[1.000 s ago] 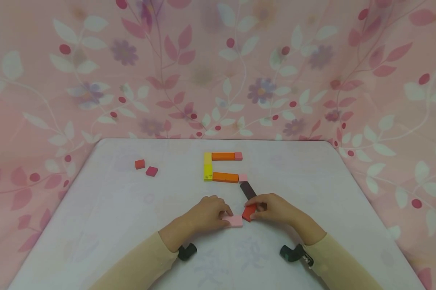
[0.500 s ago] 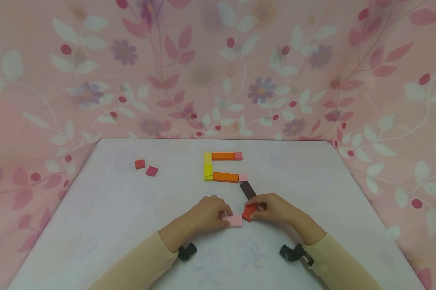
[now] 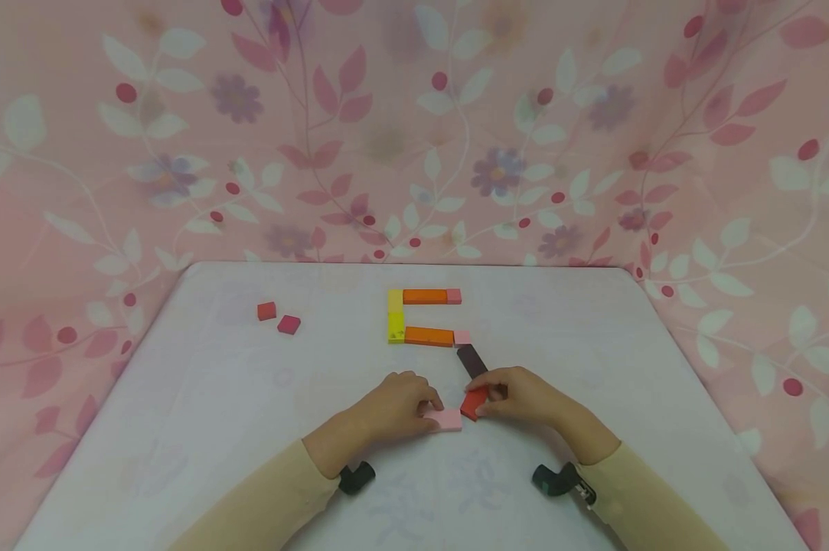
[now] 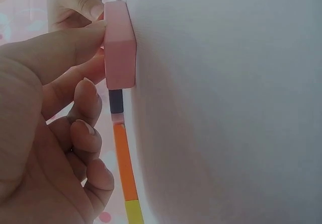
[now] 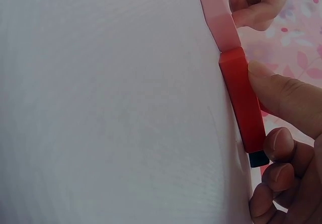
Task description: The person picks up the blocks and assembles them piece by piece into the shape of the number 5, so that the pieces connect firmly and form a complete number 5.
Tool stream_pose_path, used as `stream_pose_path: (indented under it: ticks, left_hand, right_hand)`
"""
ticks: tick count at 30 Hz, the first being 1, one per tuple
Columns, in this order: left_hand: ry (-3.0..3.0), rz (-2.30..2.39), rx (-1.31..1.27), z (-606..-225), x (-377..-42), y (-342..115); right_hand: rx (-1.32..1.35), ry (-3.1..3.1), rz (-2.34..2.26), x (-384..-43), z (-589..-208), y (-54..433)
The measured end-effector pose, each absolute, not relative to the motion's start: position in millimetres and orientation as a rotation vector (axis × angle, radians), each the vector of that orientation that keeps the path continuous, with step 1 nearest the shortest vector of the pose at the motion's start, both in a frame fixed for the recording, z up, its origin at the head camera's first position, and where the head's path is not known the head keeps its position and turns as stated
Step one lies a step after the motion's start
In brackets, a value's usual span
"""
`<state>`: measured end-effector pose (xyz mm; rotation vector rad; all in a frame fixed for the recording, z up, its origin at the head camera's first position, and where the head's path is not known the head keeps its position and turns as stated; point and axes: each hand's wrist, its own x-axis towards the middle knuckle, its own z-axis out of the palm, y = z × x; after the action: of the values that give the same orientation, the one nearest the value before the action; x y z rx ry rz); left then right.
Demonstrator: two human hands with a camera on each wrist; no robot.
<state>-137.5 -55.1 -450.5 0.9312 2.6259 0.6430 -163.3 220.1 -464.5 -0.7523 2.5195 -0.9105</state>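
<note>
My left hand [image 3: 395,407] pinches a flat pink block [image 3: 448,419] on the table, thumb and forefinger at its left part. To its right, my right hand [image 3: 524,399] holds a red block [image 3: 473,402] between thumb and fingers. In the right wrist view one end of the red block [image 5: 242,100] meets the pink block [image 5: 221,22] at a corner. A dark block [image 3: 471,360] slants away from the red block's far end, partly covered by my right fingers. It reaches toward a small light-pink block [image 3: 461,337].
Beyond lies an angular line of blocks: a lower orange block [image 3: 429,337], yellow blocks [image 3: 396,315], an upper orange block [image 3: 424,297] and a small pink one [image 3: 454,296]. A red cube [image 3: 265,311] and a crimson block [image 3: 288,325] lie apart at left on the white table [image 3: 200,428].
</note>
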Motion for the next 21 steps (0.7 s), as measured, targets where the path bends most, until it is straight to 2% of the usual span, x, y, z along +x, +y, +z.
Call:
stream_pose_path:
  ticks: [21]
  left_hand:
    - [2.638, 0.641, 0.951, -453.1, -135.3, -52.1]
  right_hand:
    - [-0.761, 2.526, -0.898, -162.8, -464.4, 219.3]
